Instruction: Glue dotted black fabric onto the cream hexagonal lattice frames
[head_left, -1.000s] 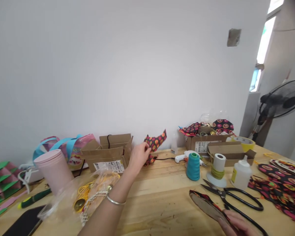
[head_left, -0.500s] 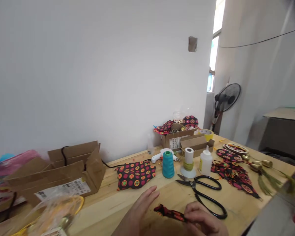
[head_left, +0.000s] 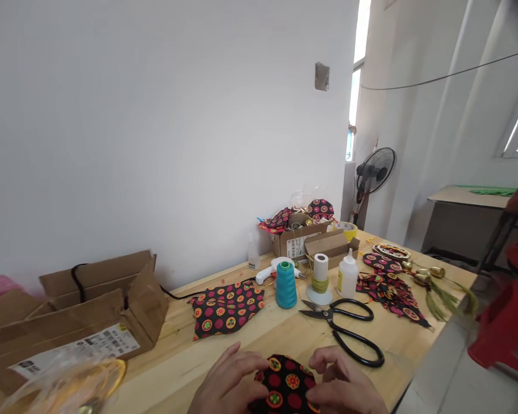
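Note:
Between my two hands is a dark patterned fabric piece (head_left: 290, 380) with red and orange round motifs, spread out at the front of the table. My left hand (head_left: 235, 379) grips its left side between thumb and fingers. On the right edge, my right hand (head_left: 343, 382) pinches the cloth. Its lower part runs out of the picture. Just beyond my right hand lie black-handled scissors (head_left: 349, 328), blades apart. A teal thread cone (head_left: 285, 286) stands behind the fabric. Farther left a larger piece of the same cloth (head_left: 227, 309) lies flat.
A white glue bottle (head_left: 348, 277), a spool of green cord (head_left: 320, 282) and a white glue gun (head_left: 273, 270) stand farther back. Cardboard boxes (head_left: 142, 310) sit at left and at the back. Fabric scraps (head_left: 392, 293) and gold bells with tassels (head_left: 423, 277) lie right.
The cloth was a narrow folded strip in my right hand; now it is spread wide. My left hand has come onto it. The view has turned to the right.

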Demonstrator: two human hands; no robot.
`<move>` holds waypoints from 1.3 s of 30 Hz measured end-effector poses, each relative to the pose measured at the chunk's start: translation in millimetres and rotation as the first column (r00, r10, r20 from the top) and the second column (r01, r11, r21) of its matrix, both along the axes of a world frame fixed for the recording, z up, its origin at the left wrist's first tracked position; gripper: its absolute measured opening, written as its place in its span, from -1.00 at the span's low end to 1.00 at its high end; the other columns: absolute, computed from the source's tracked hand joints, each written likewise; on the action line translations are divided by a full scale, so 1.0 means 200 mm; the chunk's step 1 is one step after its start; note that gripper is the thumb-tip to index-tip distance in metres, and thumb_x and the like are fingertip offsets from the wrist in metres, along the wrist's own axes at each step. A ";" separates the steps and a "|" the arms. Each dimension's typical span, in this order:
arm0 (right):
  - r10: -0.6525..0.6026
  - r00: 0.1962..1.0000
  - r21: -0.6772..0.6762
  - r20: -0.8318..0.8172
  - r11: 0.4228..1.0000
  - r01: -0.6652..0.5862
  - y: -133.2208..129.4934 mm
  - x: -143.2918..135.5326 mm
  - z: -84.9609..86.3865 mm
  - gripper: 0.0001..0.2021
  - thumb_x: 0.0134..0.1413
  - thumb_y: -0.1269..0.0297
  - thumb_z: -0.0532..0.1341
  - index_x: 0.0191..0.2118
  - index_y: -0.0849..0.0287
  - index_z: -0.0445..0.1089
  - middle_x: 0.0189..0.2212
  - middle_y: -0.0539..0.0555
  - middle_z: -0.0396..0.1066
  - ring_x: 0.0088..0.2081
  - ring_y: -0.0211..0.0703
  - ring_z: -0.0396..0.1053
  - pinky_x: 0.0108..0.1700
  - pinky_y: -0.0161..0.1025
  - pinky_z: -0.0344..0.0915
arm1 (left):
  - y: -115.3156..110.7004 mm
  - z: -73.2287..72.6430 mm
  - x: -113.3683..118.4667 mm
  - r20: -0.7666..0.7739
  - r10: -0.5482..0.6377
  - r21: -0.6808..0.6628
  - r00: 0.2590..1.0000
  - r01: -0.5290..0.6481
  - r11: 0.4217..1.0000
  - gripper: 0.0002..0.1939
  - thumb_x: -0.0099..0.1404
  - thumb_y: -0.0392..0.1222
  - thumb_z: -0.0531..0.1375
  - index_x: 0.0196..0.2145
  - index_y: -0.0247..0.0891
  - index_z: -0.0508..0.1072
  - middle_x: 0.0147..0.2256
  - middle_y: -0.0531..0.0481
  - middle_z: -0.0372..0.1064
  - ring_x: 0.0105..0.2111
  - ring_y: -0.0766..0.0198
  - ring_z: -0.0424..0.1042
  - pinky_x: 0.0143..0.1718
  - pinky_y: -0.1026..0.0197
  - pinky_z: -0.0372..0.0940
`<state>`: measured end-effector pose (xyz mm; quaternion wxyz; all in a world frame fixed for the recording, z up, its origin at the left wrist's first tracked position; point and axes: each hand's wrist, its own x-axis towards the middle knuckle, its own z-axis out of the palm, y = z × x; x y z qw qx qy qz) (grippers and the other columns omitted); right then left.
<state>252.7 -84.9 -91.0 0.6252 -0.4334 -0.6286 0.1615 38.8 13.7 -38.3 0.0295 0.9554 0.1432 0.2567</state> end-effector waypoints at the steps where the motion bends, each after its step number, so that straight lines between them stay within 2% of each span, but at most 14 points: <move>1: -0.005 1.000 0.006 0.026 1.000 0.005 0.00 0.00 0.01 -0.80 -0.07 0.38 0.24 -0.33 -0.12 0.49 -0.33 0.04 0.25 -0.46 -0.23 0.30 -0.50 -0.32 0.19 | -0.01 0.02 0.00 0.030 0.014 0.018 0.999 -0.015 1.000 -0.80 0.09 -0.33 0.12 -0.36 -0.06 0.42 -0.20 0.06 0.48 -0.16 0.34 0.40 0.04 0.25 0.08; 4: -0.058 0.994 0.029 0.094 0.998 0.055 -0.01 0.01 0.03 -0.69 -0.07 0.52 0.19 -0.32 -0.11 0.48 -0.34 0.05 0.28 -0.45 -0.22 0.32 -0.49 -0.32 0.22 | -0.03 0.06 0.01 0.087 0.063 0.058 0.994 -0.068 0.996 -0.82 0.04 -0.38 0.12 -0.43 -0.11 0.39 -0.25 0.04 0.49 -0.19 0.35 0.41 0.02 0.31 0.11; 8: -0.102 0.979 0.092 0.175 0.992 0.087 -0.01 0.00 0.04 -0.68 -0.09 0.55 0.19 -0.30 -0.07 0.48 -0.36 0.07 0.31 -0.46 -0.21 0.34 -0.50 -0.32 0.26 | -0.04 0.08 0.00 0.091 0.071 0.073 0.993 -0.078 0.994 -0.83 0.04 -0.39 0.13 -0.42 -0.13 0.37 -0.25 0.03 0.48 -0.20 0.35 0.41 0.00 0.33 0.15; 12: -0.185 0.968 0.180 0.172 0.972 0.154 -0.01 -0.02 0.08 -0.74 -0.06 0.53 0.18 -0.33 -0.02 0.47 -0.38 0.07 0.32 -0.48 -0.24 0.33 -0.53 -0.35 0.27 | -0.03 0.07 0.00 0.112 0.078 0.070 0.991 -0.086 0.994 -0.84 0.07 -0.36 0.12 -0.39 -0.12 0.37 -0.25 0.03 0.48 -0.21 0.34 0.42 -0.03 0.30 0.19; 14: -0.259 0.933 0.257 0.251 0.947 0.194 0.00 -0.03 0.12 -0.76 -0.08 0.54 0.19 -0.33 0.02 0.45 -0.39 0.07 0.35 -0.45 -0.23 0.34 -0.51 -0.35 0.29 | -0.03 0.06 -0.01 0.141 0.096 0.074 0.985 -0.108 0.991 -0.84 0.08 -0.36 0.12 -0.38 -0.12 0.36 -0.24 0.03 0.47 -0.20 0.34 0.41 -0.04 0.29 0.21; 17: -0.375 0.820 0.377 0.432 0.901 0.213 0.00 -0.04 0.18 -0.77 -0.11 0.53 0.22 -0.33 0.04 0.44 -0.43 0.05 0.41 -0.42 -0.21 0.35 -0.45 -0.32 0.32 | -0.02 0.06 -0.03 0.178 0.113 0.075 0.978 -0.128 0.989 -0.82 0.08 -0.37 0.13 -0.36 -0.12 0.36 -0.23 0.03 0.45 -0.17 0.34 0.39 -0.07 0.30 0.23; 21: -0.480 0.753 0.443 0.450 0.852 0.278 0.02 -0.05 0.20 -0.79 -0.05 0.53 0.16 -0.35 0.05 0.41 -0.43 0.05 0.43 -0.41 -0.20 0.35 -0.40 -0.25 0.31 | -0.01 0.06 -0.04 0.195 0.131 0.067 0.972 -0.146 0.987 -0.81 0.08 -0.37 0.14 -0.34 -0.12 0.37 -0.21 0.02 0.44 -0.15 0.32 0.37 -0.10 0.31 0.25; 28: -0.471 0.748 0.479 0.467 0.846 0.233 0.02 -0.03 0.20 -0.79 -0.09 0.57 0.16 -0.38 0.12 0.42 -0.46 0.09 0.42 -0.43 -0.21 0.34 -0.45 -0.30 0.33 | -0.01 0.05 -0.03 0.138 0.144 0.025 0.980 -0.149 0.989 -0.83 0.11 -0.35 0.12 -0.35 -0.11 0.39 -0.20 0.01 0.42 -0.14 0.30 0.37 -0.11 0.29 0.25; 33: -0.403 0.778 0.423 0.483 0.885 0.195 0.01 -0.01 0.18 -0.76 -0.10 0.60 0.17 -0.31 0.15 0.39 -0.42 0.12 0.40 -0.37 -0.18 0.34 -0.39 -0.26 0.34 | -0.02 0.05 -0.04 0.164 0.151 -0.067 0.975 -0.141 0.988 -0.82 0.13 -0.35 0.11 -0.35 -0.10 0.42 -0.21 -0.01 0.44 -0.18 0.28 0.39 -0.18 0.27 0.29; 39: -0.348 0.790 0.388 0.504 0.909 0.153 0.02 0.00 0.16 -0.72 -0.14 0.64 0.19 -0.28 0.16 0.38 -0.40 0.13 0.41 -0.36 -0.16 0.32 -0.37 -0.23 0.34 | -0.02 0.04 -0.04 0.185 0.157 -0.168 0.970 -0.126 0.978 -0.81 0.14 -0.36 0.10 -0.36 -0.09 0.42 -0.20 0.01 0.44 -0.17 0.31 0.38 -0.16 0.30 0.27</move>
